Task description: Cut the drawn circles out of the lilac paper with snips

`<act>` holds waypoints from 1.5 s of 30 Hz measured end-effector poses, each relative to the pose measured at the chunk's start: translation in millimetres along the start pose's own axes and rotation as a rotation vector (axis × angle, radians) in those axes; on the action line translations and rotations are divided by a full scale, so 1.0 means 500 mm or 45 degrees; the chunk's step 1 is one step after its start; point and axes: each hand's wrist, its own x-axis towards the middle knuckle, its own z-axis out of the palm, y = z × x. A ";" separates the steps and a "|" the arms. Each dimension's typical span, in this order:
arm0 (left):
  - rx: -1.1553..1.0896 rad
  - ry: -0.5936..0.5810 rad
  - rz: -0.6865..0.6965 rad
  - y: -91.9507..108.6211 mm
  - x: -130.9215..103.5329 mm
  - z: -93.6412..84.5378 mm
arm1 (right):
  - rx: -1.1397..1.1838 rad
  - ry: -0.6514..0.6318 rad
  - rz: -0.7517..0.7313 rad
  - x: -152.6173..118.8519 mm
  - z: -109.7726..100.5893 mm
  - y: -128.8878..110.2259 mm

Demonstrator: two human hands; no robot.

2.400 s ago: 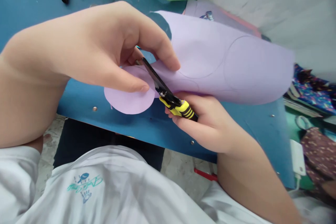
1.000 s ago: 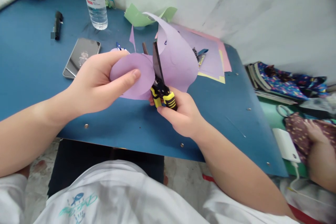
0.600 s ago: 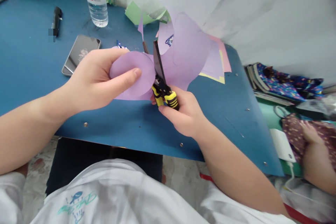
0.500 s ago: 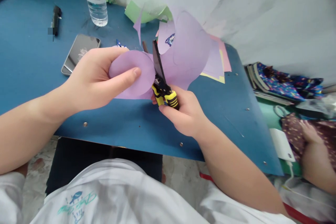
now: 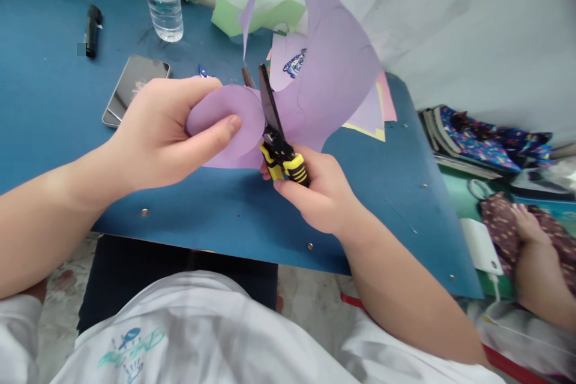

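My left hand (image 5: 166,132) pinches a rounded piece of purple paper (image 5: 225,111) between thumb and fingers. Black scissors with yellow-and-black handles (image 5: 272,111) are in my right hand (image 5: 317,192), its fingers wrapped round the handles. The blades are parted, and the purple paper lies between them at the edge of the rounded part. A wide curved sheet of the same paper (image 5: 339,66) rises to the right of the blades, and a thin pointed strip (image 5: 249,18) sticks up behind them.
On the blue table (image 5: 193,222) are a phone (image 5: 139,87), a black marker (image 5: 93,30), a water bottle (image 5: 164,3), green paper (image 5: 256,17) and stacked coloured sheets (image 5: 371,111). Another person's hand (image 5: 528,225) is at the right, near a white device (image 5: 480,246).
The purple loop behind the blades has come apart into a thin strip and a broad pointed sheet. The broad sheet has swung up and right. Both hands have barely moved.
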 end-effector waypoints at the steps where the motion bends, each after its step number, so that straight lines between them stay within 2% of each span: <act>1: 0.008 -0.008 0.020 0.000 0.000 -0.001 | 0.002 -0.003 -0.003 0.000 0.000 0.000; 9: 0.042 -0.050 0.128 -0.006 0.001 -0.007 | 0.003 -0.019 -0.010 0.000 -0.004 0.001; 28: 0.038 -0.007 0.117 -0.002 0.004 -0.001 | -0.051 -0.004 -0.003 0.001 -0.006 0.004; 45: 0.018 0.025 0.034 0.004 -0.001 -0.002 | -0.092 0.032 -0.027 0.002 -0.007 0.007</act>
